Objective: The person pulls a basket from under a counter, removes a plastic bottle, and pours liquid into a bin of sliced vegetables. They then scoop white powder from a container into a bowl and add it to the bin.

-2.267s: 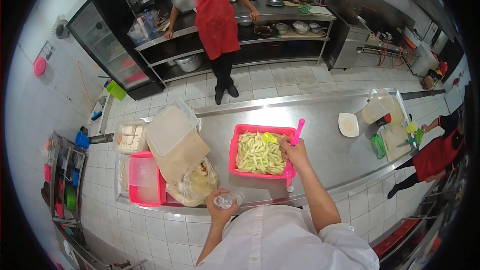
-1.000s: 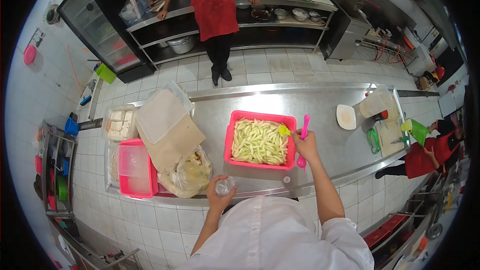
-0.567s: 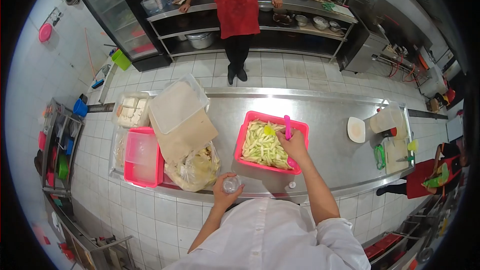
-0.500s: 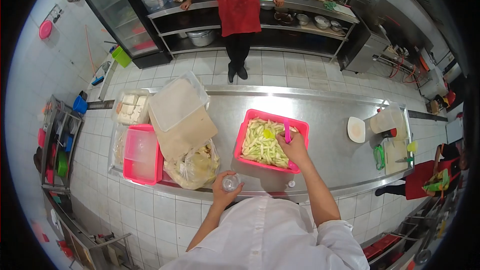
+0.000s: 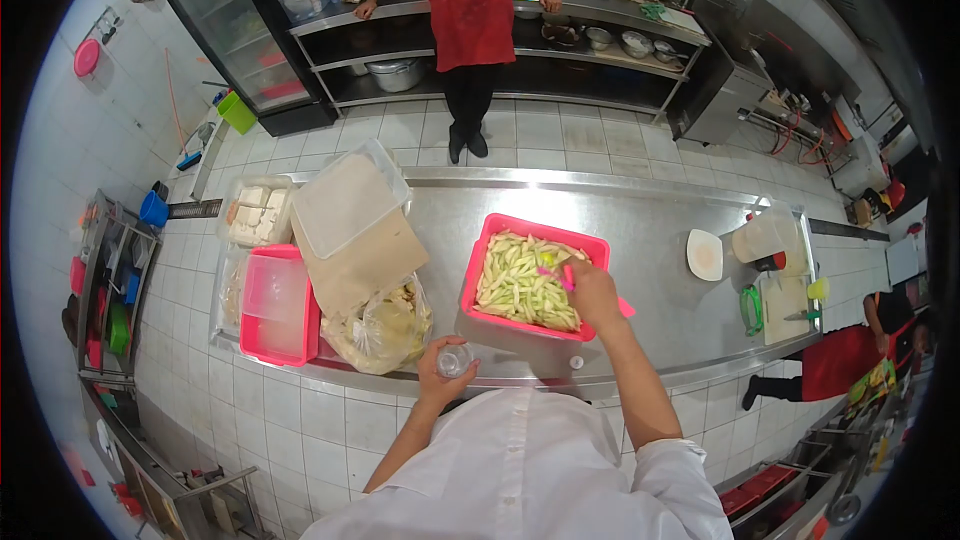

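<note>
My left hand (image 5: pixel 436 370) is wrapped round a small clear cup (image 5: pixel 455 360) at the table's front edge. My right hand (image 5: pixel 592 295) is closed on a pink utensil (image 5: pixel 570 278) over the right side of a pink tub (image 5: pixel 487 312). Pale green and white vegetable strips (image 5: pixel 520 278) fill that tub. A small yellow-green piece (image 5: pixel 548 258) shows among the strips beside the utensil, whose working end is partly hidden. Between the tub and my body lies a small white cap (image 5: pixel 577 363).
Left on the steel table (image 5: pixel 450 195) are a filled plastic bag (image 5: pixel 385 335), a second pink tub (image 5: pixel 262 348) and a container of white blocks (image 5: pixel 262 215). To the right are a white dish (image 5: pixel 705 255) and a knife (image 5: pixel 800 316). Two people in red aprons stand nearby.
My right hand has turned the pink utensil, which now lies more sideways, with a pink end sticking out past the tub's right side. My left hand keeps the cup at the table edge.
</note>
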The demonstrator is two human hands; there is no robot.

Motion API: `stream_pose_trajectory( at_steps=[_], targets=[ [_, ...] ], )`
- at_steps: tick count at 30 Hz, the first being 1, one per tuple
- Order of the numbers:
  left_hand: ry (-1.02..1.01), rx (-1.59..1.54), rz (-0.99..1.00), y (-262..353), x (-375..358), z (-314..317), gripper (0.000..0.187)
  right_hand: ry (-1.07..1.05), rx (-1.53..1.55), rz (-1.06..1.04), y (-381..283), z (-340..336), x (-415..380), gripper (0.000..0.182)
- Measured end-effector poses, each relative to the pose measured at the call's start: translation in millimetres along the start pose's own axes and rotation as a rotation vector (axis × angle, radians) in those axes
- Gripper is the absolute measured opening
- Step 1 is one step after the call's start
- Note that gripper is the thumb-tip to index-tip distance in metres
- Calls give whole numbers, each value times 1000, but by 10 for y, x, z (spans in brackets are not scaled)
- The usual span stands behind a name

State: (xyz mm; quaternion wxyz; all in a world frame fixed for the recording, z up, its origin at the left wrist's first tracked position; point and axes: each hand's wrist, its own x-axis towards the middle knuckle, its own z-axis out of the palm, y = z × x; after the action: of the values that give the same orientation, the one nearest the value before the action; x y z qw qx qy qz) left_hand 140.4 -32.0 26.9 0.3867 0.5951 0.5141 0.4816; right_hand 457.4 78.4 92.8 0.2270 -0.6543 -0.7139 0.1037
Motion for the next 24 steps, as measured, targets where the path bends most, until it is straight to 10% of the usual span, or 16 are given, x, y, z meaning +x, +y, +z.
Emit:
stream_pose_trajectory(
  at_steps=[8, 12, 17, 20, 24],
  targets=[
    [45, 12, 11, 0, -34, -12, 53, 313, 201, -23, -279, -208, -209, 20],
    [26, 61, 5, -75, -23, 7, 52, 133, -14, 67, -63, 86, -288, 17],
    [45, 4, 30, -49, 21, 2, 49, 420, 230, 127, -198, 21, -388, 24],
    [16, 42, 58, -96, 52, 11, 46, 142, 33, 328, -133, 221, -370, 25],
    [56, 44, 145, -179, 118, 44, 46, 311, 134, 244, -157, 211, -416, 45]
  ],
)
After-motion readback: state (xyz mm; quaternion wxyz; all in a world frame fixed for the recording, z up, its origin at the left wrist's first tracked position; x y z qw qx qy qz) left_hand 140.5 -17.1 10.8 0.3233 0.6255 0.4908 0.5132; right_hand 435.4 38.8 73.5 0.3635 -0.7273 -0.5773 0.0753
